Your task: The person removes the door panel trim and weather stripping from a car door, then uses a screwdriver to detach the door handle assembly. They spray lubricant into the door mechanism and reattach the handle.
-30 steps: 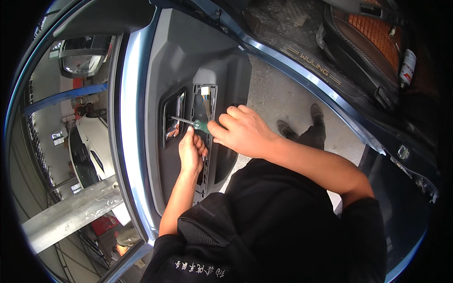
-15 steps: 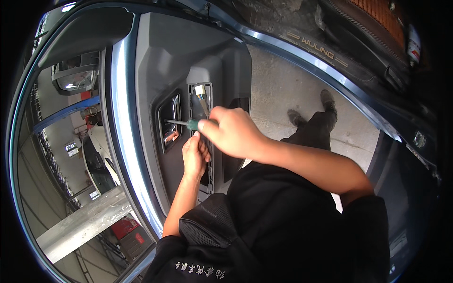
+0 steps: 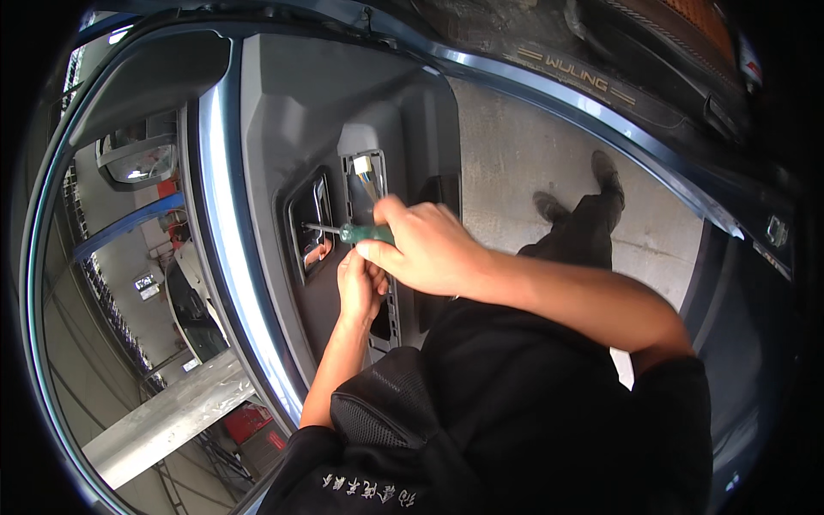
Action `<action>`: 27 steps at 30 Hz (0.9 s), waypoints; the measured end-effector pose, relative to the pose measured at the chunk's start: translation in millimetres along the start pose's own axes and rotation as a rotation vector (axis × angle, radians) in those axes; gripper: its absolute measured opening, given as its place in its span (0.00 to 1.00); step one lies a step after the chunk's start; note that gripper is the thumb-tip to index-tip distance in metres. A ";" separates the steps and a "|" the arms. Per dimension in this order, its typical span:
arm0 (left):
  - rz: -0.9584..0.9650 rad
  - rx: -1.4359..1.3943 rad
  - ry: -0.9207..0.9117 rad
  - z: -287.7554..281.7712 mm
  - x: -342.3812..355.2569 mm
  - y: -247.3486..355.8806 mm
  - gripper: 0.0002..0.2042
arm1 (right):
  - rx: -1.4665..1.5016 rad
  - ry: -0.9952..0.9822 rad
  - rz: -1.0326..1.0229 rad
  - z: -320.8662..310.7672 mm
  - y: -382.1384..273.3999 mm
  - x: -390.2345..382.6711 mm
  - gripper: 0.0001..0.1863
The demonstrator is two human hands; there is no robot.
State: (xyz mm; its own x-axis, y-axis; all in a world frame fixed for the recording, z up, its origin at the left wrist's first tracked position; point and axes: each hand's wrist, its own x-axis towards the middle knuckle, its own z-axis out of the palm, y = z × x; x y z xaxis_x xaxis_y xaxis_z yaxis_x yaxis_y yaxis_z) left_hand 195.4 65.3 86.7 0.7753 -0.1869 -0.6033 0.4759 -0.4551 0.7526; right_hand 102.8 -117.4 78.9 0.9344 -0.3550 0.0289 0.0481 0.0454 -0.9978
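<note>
Left hand (image 3: 360, 285), centre of frame, fingers curled just below a green-handled screwdriver (image 3: 371, 234), cannot tell whether it grips anything; right hand (image 3: 431, 245), slightly right and higher, grasps the screwdriver's handle. Left to right: door window (image 3: 129, 300) at frame left, then a dark door-handle recess (image 3: 304, 210) left of centre with the screwdriver's shaft reaching into it, white connector (image 3: 362, 165) on wires above the hands, shoes (image 3: 606, 172) right of centre.
</note>
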 end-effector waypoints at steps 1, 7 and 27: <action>-0.024 -0.006 -0.005 -3.1 -3.4 -1.0 0.19 | -0.225 0.074 -0.234 -3.0 3.1 0.2 0.19; -0.021 -0.047 0.016 1.3 -5.6 3.3 0.19 | -0.060 -0.077 0.058 -3.7 -5.3 7.8 0.20; 0.018 -0.188 -0.039 -6.8 -12.1 -3.0 0.20 | -0.395 -0.108 -0.276 -9.4 -4.6 17.6 0.20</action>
State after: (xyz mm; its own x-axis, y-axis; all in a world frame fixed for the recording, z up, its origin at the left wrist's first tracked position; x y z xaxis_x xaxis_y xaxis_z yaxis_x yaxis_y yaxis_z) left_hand 187.4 74.8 93.5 0.7696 -0.2287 -0.5962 0.5342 -0.2809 0.7973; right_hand 115.7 -132.7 83.5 0.9379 -0.2045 0.2801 0.1805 -0.4020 -0.8977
